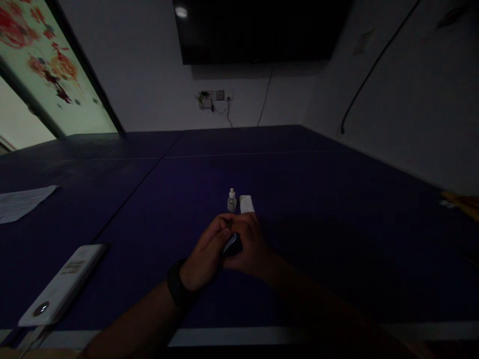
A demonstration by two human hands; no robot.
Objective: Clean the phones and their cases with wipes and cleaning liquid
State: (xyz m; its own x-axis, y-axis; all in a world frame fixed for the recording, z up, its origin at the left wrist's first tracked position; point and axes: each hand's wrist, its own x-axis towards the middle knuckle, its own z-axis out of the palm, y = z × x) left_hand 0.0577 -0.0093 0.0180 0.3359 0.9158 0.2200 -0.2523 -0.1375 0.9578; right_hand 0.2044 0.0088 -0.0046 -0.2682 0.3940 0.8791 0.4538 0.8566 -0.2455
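Both hands meet over the near middle of the dark purple table. My left hand (209, 248), with a black band on its wrist, is closed at the fingertips around a small dark part whose kind I cannot make out. My right hand (250, 245) curls around a dark, glossy object (232, 243) with a pale reflection along it. Fingers cover most of this object. Just beyond the hands stands a small clear dropper bottle (232, 202) with a white cap, upright. Beside it on the right lies a white folded piece (246, 203), perhaps cloth or paper, near my right fingers.
A white power bank (63, 284) with a cable lies at the left near edge of the table (318, 194). Printed paper (26, 203) lies farther left. Beyond the table, a dark screen (262, 30) hangs above wall sockets (215, 95). Something yellow (464, 202) is at the far right.
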